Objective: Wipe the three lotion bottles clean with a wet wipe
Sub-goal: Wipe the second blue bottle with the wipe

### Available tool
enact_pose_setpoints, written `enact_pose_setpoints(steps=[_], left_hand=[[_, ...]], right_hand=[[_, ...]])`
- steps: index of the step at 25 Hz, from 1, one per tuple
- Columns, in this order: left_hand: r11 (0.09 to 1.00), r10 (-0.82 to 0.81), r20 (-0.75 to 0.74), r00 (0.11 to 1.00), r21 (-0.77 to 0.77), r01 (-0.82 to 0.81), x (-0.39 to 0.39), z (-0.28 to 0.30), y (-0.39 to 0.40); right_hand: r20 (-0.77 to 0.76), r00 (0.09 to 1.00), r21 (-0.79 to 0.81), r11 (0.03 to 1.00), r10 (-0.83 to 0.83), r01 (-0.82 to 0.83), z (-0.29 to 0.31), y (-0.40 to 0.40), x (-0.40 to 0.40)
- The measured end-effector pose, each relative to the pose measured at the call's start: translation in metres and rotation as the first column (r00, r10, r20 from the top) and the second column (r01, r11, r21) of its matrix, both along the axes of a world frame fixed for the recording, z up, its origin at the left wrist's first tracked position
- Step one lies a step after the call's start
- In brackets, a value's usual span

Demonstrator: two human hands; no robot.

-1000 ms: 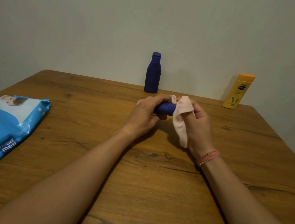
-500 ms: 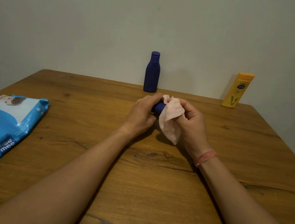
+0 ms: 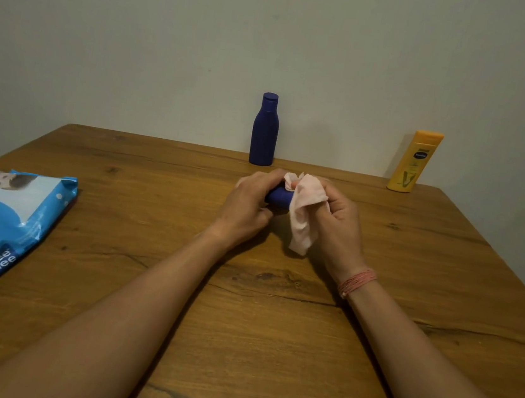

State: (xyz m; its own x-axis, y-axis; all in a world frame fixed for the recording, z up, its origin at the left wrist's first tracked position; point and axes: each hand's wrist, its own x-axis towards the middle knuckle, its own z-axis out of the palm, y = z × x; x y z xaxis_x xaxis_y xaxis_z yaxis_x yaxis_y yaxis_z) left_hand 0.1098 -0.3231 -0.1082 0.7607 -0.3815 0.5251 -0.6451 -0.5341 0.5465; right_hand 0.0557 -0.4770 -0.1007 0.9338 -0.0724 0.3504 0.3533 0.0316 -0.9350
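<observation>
My left hand (image 3: 247, 203) grips a small dark blue lotion bottle (image 3: 279, 197) held sideways above the middle of the wooden table (image 3: 255, 330); most of the bottle is hidden by my fingers. My right hand (image 3: 339, 223) holds a pale pink wet wipe (image 3: 304, 210) wrapped over the bottle's right end, with the wipe's tail hanging down. A taller dark blue bottle (image 3: 265, 129) stands upright at the table's back edge. A yellow lotion bottle (image 3: 414, 161) stands at the back right against the wall.
A blue and white pack of wet wipes (image 3: 2, 229) lies flat at the table's left edge. A grey wall rises right behind the table. Bare wood lies between my forearms and to the right.
The wipe slid left along the bottle between the earlier frames, then back slightly right now. More blue shows again between my hands. The other bottles have not moved.
</observation>
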Motion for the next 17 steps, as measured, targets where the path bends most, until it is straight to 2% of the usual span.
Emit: enact_pose_setpoints(steps=[3,6,9,10,13,14,17], left_hand=[[1.000,-0.005,0.018,1.000,-0.018,0.005,0.0008,-0.0006,0.0013],[1.000,-0.016,0.005,1.000,0.021,0.016,0.0007,-0.0012,0.0001],[0.999,-0.015,0.006,1.000,-0.033,0.015,0.0022,-0.0032,0.0012],[0.999,-0.004,0.003,1.000,-0.033,0.004,0.0021,-0.0029,0.0013],[0.999,0.006,-0.002,1.000,0.032,-0.006,-0.0010,0.0000,-0.0004],[0.999,-0.003,0.001,1.000,0.032,0.003,-0.0019,0.0002,-0.0013],[1.000,-0.011,0.010,1.000,-0.024,0.011,-0.0029,0.0003,-0.0007]], right_hand=[[0.041,0.999,-0.099,0.995,-0.009,0.013,-0.0008,0.0011,0.0002],[-0.007,1.000,0.006,1.000,-0.005,0.005,0.0008,-0.0004,0.0004],[0.088,0.996,-0.159,0.987,-0.016,0.029,0.0000,-0.0014,0.0003],[0.093,0.995,-0.162,0.986,-0.026,0.041,-0.0006,-0.0013,0.0009],[0.026,0.999,-0.031,0.999,-0.042,0.043,-0.0001,-0.0019,0.0009],[0.027,0.999,-0.031,0.999,-0.034,0.035,-0.0005,-0.0037,0.0013],[0.092,0.995,-0.158,0.987,-0.028,0.043,-0.0003,-0.0045,0.0007]])
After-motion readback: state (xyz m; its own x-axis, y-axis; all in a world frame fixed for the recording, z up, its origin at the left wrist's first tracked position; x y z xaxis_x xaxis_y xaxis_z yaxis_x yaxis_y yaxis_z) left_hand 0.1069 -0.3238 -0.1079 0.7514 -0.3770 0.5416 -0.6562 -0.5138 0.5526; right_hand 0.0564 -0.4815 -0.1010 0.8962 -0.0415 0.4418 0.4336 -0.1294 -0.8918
